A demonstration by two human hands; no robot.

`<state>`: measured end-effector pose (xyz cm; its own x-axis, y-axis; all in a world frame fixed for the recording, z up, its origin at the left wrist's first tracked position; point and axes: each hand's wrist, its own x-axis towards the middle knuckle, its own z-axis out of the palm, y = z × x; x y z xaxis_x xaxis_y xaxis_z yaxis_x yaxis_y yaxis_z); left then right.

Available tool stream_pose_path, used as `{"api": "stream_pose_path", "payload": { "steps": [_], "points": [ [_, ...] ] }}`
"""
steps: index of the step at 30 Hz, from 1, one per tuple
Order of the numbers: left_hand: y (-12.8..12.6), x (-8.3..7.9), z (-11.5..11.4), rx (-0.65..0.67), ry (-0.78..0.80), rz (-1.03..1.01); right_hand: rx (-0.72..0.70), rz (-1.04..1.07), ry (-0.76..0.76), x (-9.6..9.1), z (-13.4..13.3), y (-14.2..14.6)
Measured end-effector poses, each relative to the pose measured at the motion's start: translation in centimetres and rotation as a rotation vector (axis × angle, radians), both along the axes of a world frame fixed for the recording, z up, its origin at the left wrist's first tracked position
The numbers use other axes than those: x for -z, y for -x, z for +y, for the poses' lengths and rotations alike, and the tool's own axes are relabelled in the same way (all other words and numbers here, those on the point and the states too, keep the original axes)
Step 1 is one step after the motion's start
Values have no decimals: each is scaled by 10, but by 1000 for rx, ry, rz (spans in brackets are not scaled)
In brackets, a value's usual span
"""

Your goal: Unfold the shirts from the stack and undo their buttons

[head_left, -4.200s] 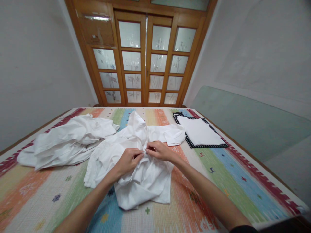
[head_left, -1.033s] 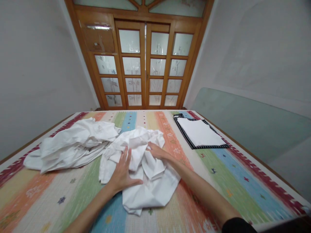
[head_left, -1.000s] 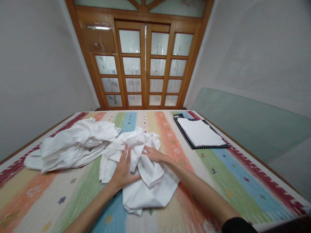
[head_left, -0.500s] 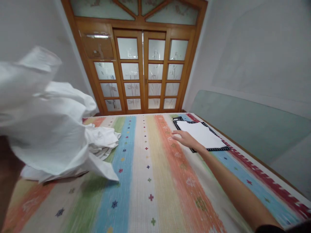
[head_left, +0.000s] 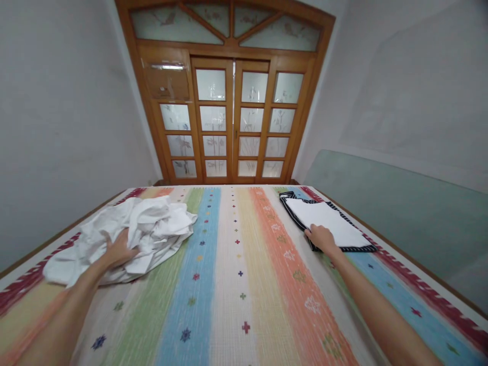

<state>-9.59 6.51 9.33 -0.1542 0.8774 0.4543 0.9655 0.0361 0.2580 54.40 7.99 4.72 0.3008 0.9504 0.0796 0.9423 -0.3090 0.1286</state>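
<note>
On the left side of the table lies a crumpled heap of white cloth. My left hand rests on it with thumb and fingers apart, the fingertips partly sunk among the folds. To the right, a black-and-white striped garment lies folded with a flat white sheet covering most of it. My right hand is at their near left edge, its fingers curled closed on the striped border. The underside of that grip is hidden.
A striped, multicoloured cloth covers the table. Beyond its far edge stand wooden doors with glass panes. A pale green panel runs along the right wall, close to the table's edge.
The white cloth, lifted and billowing at left before, now lies down in a heap, and my left hand shows on it. My right hand has gone from open beside the striped garment to its edge.
</note>
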Motion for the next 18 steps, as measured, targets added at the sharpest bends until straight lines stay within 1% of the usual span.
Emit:
{"api": "stream_pose_path", "payload": {
  "steps": [1,2,4,7,9,11,13,15,18],
  "points": [
    [5,13,1,12,79,-3,6,13,-1,-2,2,0],
    [9,24,0,6,81,-2,13,26,-3,-4,4,-1],
    [11,44,-6,-6,5,23,25,34,-6,-7,6,-3],
    [3,68,-27,23,-154,76,25,3,1,-5,7,-5],
    [-4,84,-44,62,-193,110,15,-25,6,-1,7,-4],
    [-10,98,-59,70,-191,133,4,-41,1,3,7,1],
    [-14,109,-71,67,-200,139,1,-36,-3,4,8,6],
    [-18,115,-80,100,-226,140,8,-9,-5,2,9,10],
    [-26,117,-90,188,-261,130,46,28,-23,-7,12,8]
  ]
}}
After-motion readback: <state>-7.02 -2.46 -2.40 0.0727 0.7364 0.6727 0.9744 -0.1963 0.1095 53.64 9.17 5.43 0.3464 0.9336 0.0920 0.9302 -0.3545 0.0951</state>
